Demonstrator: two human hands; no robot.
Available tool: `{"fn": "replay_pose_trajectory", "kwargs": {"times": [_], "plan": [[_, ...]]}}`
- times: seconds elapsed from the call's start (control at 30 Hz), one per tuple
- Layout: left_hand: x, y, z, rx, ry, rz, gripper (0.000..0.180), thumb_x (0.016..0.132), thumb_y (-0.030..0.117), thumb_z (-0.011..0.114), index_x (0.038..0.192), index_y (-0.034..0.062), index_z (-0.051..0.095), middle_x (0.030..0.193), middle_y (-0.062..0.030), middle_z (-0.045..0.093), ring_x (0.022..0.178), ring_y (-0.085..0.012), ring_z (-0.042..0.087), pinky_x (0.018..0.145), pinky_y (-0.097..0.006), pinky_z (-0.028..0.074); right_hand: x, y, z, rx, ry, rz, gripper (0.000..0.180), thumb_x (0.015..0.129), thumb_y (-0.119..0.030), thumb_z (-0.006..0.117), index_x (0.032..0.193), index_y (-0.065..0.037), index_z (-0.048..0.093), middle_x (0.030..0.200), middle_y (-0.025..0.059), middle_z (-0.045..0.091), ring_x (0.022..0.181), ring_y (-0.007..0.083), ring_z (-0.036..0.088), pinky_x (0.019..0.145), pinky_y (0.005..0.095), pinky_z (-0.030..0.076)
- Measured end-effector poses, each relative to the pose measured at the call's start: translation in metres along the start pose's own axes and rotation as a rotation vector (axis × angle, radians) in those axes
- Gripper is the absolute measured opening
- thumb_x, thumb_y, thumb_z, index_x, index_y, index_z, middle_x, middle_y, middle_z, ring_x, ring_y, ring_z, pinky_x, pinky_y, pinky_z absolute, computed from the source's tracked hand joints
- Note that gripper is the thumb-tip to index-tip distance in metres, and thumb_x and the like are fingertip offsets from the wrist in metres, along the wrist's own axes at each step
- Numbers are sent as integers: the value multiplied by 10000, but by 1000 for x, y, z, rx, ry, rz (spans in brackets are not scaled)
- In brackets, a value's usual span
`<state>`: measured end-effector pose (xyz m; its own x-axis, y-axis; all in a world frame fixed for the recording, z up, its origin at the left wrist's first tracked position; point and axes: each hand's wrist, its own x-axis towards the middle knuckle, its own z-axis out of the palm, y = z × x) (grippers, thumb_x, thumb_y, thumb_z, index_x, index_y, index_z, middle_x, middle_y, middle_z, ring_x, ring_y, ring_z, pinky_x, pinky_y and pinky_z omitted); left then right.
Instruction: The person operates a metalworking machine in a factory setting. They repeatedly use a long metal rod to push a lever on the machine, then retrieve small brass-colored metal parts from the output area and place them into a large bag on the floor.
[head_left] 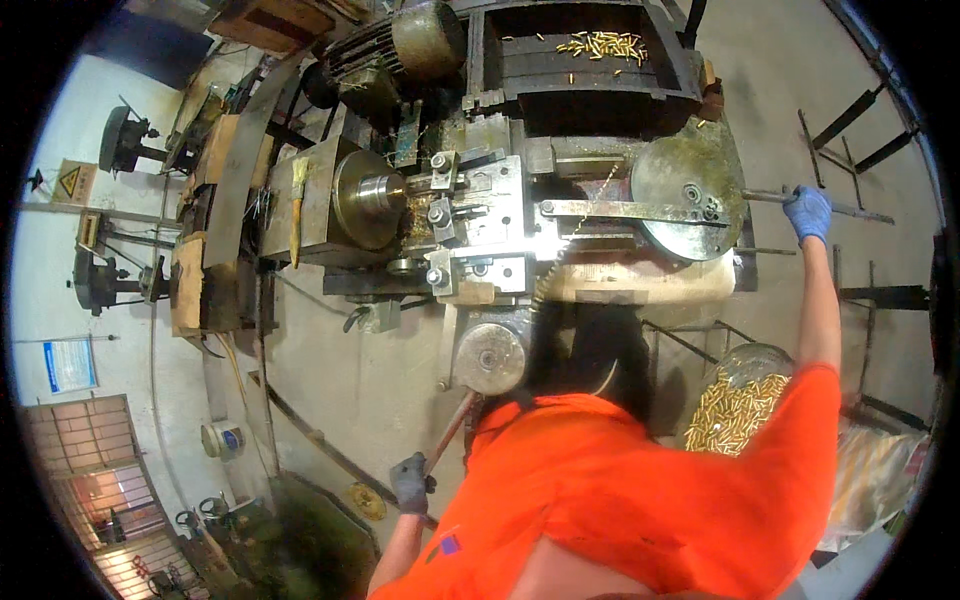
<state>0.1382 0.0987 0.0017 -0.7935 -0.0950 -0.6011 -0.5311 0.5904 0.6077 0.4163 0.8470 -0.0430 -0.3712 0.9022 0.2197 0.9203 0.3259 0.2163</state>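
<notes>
Stretching from about ten o'clock round to two, a heavy, oil-stained steel machine (500,205) takes up the upper half of the view. At six o'clock is the wearer's torso in a bright orange shirt (640,470). Near one o'clock sits a dark rectangular metal tray (530,66); at half past eleven, a rounded, grimy metal motor (405,55). Around two o'clock lies a broad grey metal disc (672,180), joined to the machine's middle by a flat steel link (595,209). Towards four o'clock stands a round, greyish basin (757,362). Just below centre is a smaller grey metal wheel (490,358). From the disc's edge, a long grey metal rod (860,212) runs out towards three; from the wheel, a slim reddish-brown handle (452,430) slants towards seven. Both hands are gloved and closed: the right hand (808,213), in blue, around the rod; the left hand (409,483), in grey, around the handle's lower end. At ten o'clock a wooden-handled, pale-bristled brush (297,210) lies on the machine. Smallest are gold-coloured metal cylinders (735,412), heaped in the basin and strewn in the tray.
</notes>
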Motion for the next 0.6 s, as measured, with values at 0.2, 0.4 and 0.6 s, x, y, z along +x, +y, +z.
{"fn": "replay_pose_trajectory", "kwargs": {"times": [0.2, 0.4, 0.6], "plan": [[-4, -8, -2, -25, -21, 40, 287, 842, 220, 546, 653, 6, 573, 481, -70, 499, 360, -154, 474, 328, -279, 350, -35, 5, -13, -45, -77, 56, 351, 736, -448, 604, 757, -105, 677, 758, 163, 646, 772, 340, 613, 712, 421, 457], [-6, 4, -1, -3, -26, 17, 296, 855, 220, 539, 656, 3, 571, 470, -71, 496, 344, -156, 474, 316, -277, 350, -39, 0, -24, -50, -133, 125, 335, 722, -434, 617, 777, -110, 685, 778, 164, 652, 792, 338, 618, 722, 411, 461], [-4, -5, -2, -26, -35, 16, 294, 868, 224, 538, 678, 3, 578, 464, -71, 497, 337, -152, 475, 311, -274, 352, -45, 2, -23, -32, -139, 146, 337, 732, -429, 610, 792, -106, 687, 821, 174, 656, 825, 348, 621, 715, 425, 464]]}}
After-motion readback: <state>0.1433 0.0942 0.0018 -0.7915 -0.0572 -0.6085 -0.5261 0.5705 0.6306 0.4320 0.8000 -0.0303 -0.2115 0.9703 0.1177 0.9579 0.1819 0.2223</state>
